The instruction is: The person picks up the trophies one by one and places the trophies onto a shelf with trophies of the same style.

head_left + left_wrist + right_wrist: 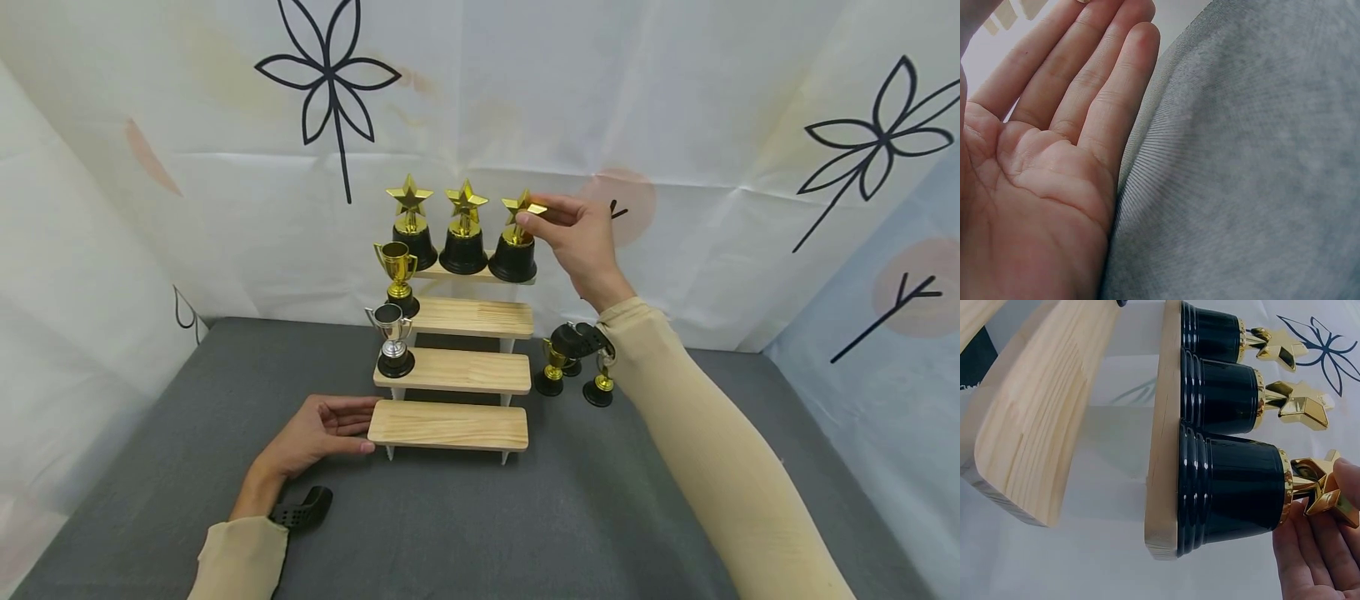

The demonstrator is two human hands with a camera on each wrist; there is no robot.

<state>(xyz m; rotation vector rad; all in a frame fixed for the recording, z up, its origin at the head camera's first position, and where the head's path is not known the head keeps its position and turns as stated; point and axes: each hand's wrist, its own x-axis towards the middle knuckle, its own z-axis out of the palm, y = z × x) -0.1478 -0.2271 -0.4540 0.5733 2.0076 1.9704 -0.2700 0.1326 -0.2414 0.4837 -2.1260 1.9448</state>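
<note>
My right hand point(584, 242) pinches the gold star on top of the rightmost star trophy point(514, 257), whose black base stands on the top shelf point(1161, 506) of a stepped wooden stand. Two matching star trophies, one in the middle point(463, 250) and one at the left point(413, 242), stand beside it in a row. My left hand point(318, 432) is at the left end of the lowest step point(450, 426), its fingers extended beside and behind that edge. In the left wrist view, the straight fingers point(1060, 72) lie along the grey cloth, palm showing.
A gold cup trophy point(398, 267) stands at the left of the second step down, a silver cup trophy point(392, 325) on the one below. Right of the stand, several small cup trophies point(551, 379) sit on the grey table point(600, 517), partly behind my wrist strap. White patterned cloth point(525, 83) hangs behind.
</note>
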